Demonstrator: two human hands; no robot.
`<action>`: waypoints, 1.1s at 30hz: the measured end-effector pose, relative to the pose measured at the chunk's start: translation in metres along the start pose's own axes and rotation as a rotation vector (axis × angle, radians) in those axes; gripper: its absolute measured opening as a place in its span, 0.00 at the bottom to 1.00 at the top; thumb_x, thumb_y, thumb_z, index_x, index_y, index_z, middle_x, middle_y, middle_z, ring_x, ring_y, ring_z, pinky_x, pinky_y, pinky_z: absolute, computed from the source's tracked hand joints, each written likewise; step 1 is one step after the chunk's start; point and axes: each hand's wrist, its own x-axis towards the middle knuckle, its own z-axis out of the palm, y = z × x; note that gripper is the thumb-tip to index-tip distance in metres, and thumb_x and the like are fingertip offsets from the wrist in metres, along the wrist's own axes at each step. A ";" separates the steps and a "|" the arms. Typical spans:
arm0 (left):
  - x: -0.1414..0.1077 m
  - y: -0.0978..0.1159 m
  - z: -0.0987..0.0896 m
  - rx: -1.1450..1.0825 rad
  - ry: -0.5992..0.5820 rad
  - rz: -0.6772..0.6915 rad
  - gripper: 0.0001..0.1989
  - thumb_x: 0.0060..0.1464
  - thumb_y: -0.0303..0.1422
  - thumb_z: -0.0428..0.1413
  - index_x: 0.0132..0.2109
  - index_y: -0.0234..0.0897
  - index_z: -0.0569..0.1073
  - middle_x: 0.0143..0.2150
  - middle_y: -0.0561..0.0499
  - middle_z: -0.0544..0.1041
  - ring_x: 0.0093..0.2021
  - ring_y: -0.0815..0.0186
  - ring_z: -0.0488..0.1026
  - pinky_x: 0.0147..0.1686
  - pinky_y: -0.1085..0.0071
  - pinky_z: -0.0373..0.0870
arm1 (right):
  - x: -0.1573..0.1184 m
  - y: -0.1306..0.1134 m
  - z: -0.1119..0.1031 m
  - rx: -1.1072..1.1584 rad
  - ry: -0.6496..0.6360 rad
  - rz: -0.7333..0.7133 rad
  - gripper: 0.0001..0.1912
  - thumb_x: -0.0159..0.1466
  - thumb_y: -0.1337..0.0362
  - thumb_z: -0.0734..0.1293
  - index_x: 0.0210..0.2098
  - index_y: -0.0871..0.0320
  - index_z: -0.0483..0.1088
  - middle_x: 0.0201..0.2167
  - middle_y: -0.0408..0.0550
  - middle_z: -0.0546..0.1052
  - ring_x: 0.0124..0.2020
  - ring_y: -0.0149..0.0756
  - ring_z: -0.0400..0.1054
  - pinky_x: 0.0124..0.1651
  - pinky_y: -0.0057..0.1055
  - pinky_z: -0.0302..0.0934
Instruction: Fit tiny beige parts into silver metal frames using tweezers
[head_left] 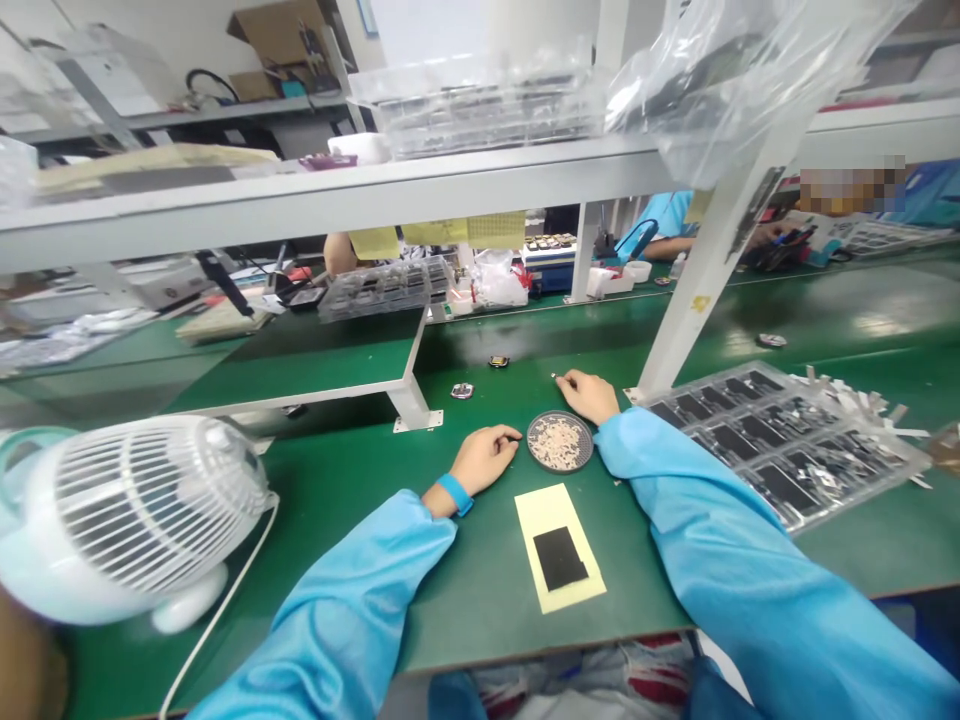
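1. The right hand (591, 397), right of the frame's centre, has thumb and forefinger nearly closed on a small part (555, 376). So little seems to be gripped that a slight slip could drop it.
2. The left hand (486, 455), near the centre, is loosely curled, fingers pointing at the dish; whether anything is under them I cannot tell.
3. Between the hands sits the round dish (531, 440) of loose pale pieces (560, 443). The right sleeve (634, 440) lies right at its rim; a careless pull back could tip it and spill them.
4. Below the dish, at lower centre, a black sheet (561, 558) lies on yellow paper (534, 510); a dragging cuff might shift both.
5. Above the left hand, two small devices (463, 391) (499, 361) lie loose on the desk (472, 610), where a forward reach could knock them.
6. At right, white strips (855, 410) overhang the clear tray (900, 468) and might snag.
7. At left stands a fan (142, 510); if running, its draught could scatter light pieces.
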 end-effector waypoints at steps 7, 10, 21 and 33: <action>0.002 0.000 -0.001 0.004 -0.008 -0.010 0.13 0.61 0.36 0.55 0.47 0.41 0.82 0.30 0.53 0.76 0.31 0.66 0.70 0.33 0.71 0.65 | -0.004 0.001 0.000 -0.008 0.000 -0.035 0.18 0.71 0.48 0.60 0.47 0.49 0.77 0.43 0.49 0.84 0.45 0.46 0.78 0.44 0.34 0.65; 0.002 0.001 -0.001 0.010 -0.012 -0.011 0.13 0.62 0.36 0.54 0.47 0.41 0.82 0.30 0.53 0.76 0.31 0.66 0.70 0.33 0.71 0.64 | -0.006 0.000 -0.002 0.000 0.000 -0.041 0.18 0.71 0.49 0.60 0.48 0.49 0.77 0.43 0.49 0.84 0.45 0.44 0.78 0.44 0.33 0.65; 0.001 0.003 -0.002 0.017 -0.008 -0.001 0.12 0.61 0.35 0.55 0.45 0.41 0.83 0.31 0.52 0.79 0.32 0.66 0.71 0.34 0.71 0.65 | -0.006 0.002 -0.001 0.007 0.000 -0.055 0.18 0.71 0.50 0.60 0.48 0.49 0.78 0.42 0.49 0.84 0.44 0.44 0.78 0.44 0.33 0.65; -0.002 0.005 -0.001 0.021 0.003 0.010 0.11 0.61 0.33 0.56 0.44 0.41 0.83 0.32 0.52 0.80 0.33 0.66 0.72 0.36 0.70 0.66 | -0.008 0.002 0.001 0.002 0.004 -0.054 0.18 0.70 0.50 0.61 0.45 0.50 0.79 0.42 0.49 0.84 0.44 0.45 0.78 0.40 0.32 0.63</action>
